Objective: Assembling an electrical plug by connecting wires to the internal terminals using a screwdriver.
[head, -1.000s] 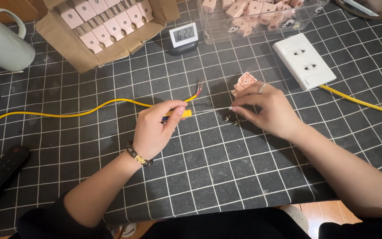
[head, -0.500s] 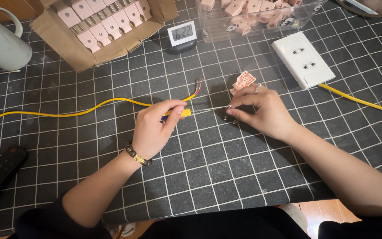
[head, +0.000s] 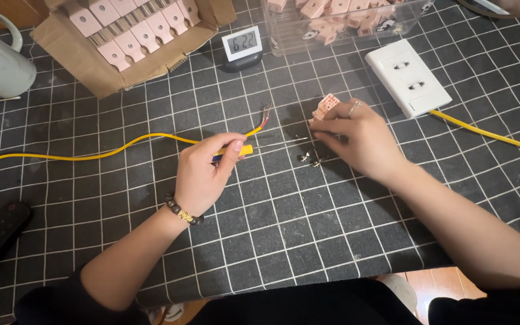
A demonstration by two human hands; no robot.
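Black gridded cloth [head: 284, 241] covers the table, floor seemingly below.

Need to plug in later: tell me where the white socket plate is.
In the head view, the white socket plate lies upper right on the grid mat, beyond the right hand, below the clear bin.

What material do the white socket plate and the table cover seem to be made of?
White socket plate: probably smooth, slightly glossy moulded plastic, judging by its even sheen. Table cover: seems matte woven fabric, since the grid lines wave and it drapes over the table edge.
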